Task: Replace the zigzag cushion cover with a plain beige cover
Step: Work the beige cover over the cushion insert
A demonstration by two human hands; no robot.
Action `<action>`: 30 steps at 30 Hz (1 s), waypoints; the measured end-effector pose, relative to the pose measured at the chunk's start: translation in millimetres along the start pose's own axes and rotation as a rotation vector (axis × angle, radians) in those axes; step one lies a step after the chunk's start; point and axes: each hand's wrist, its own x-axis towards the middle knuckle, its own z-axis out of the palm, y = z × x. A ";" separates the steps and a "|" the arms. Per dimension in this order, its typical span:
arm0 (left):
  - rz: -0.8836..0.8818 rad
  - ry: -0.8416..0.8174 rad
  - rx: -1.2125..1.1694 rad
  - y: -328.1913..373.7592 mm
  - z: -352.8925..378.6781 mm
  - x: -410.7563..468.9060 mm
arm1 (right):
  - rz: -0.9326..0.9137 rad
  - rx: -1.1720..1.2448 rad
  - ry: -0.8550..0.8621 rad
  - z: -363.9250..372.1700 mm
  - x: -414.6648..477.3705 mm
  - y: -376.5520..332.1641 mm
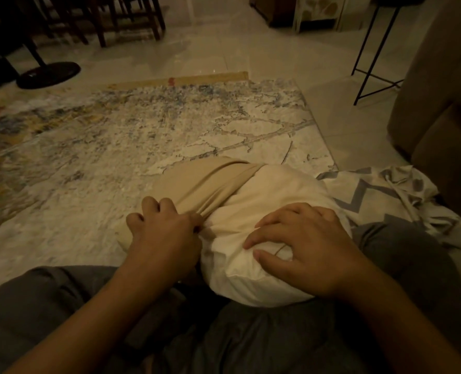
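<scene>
A white cushion insert (253,211) lies on my lap and the rug, its far left part inside the plain beige cover (197,182). The cover's edge is bunched in folds across the insert. My left hand (164,233) grips that bunched beige edge with curled fingers. My right hand (302,247) rests on the bare white end of the insert, fingers spread and slightly bent, pressing into it. The grey and white zigzag cover (386,195) lies crumpled on the floor to the right, apart from both hands.
A patterned rug (116,136) covers the floor ahead. A brown sofa (445,109) stands at the right, a thin black metal frame (369,60) beside it. A black round stand base (48,74) and dark chair legs (99,20) are at the far left.
</scene>
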 end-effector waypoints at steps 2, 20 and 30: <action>-0.021 0.016 -0.059 -4.2 3.1 0.0 | -0.005 -0.072 -0.023 3.6 -2.3 -3.1; 0.580 0.122 -0.664 12.3 26.3 -56.0 | 0.172 -0.122 0.321 35.8 26.5 -27.6; 0.257 0.248 -0.740 -9.5 -2.4 -11.6 | 0.048 -0.014 0.137 21.0 10.5 -23.0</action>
